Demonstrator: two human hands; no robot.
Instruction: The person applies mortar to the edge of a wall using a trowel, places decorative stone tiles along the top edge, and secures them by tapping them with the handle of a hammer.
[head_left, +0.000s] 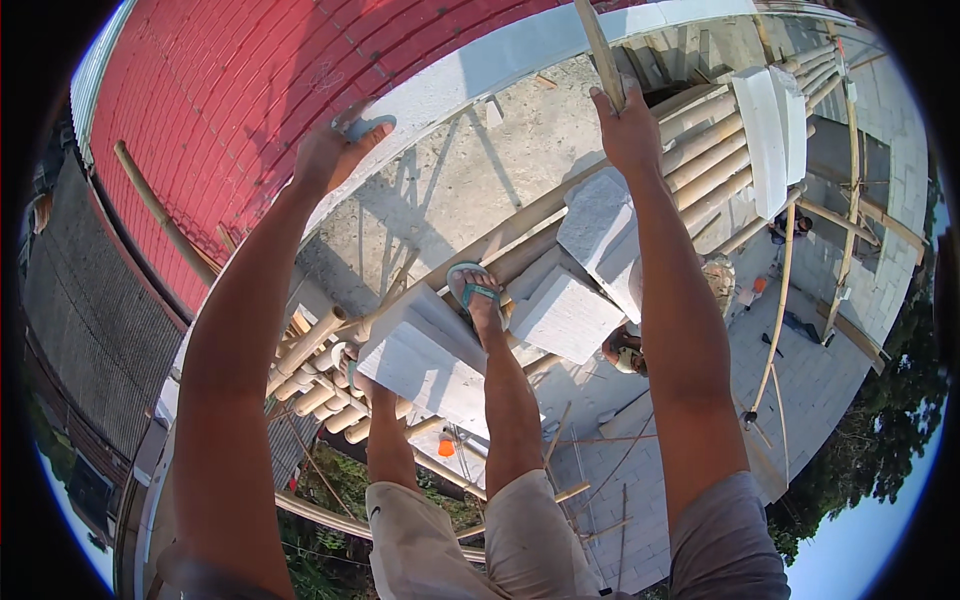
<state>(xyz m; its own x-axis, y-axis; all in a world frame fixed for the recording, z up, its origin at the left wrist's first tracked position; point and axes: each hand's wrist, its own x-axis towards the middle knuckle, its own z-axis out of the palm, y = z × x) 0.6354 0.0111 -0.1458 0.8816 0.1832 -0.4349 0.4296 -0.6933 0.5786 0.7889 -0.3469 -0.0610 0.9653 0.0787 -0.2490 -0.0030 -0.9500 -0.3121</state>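
Note:
My left hand [340,155] rests on the top of a white block wall [430,95], with the thumb spread away from the partly hidden fingers. Its fingers are apart and I see no loose object in it. Farther right, my right hand [630,130] is closed around an upright wooden pole [598,45]. Below, my sandalled feet stand on the scaffold among white blocks: one tilted block [430,365] lies by my feet, another [568,315] to the right, and a rougher one [600,225] is partly behind my right forearm.
Bundled bamboo poles [710,155] form the platform, with more white blocks [770,135] stacked at right. A red tiled roof [260,110] lies beyond the wall; a concrete surface [440,185] is inside it. People are far below on the right, near a paved floor [690,440].

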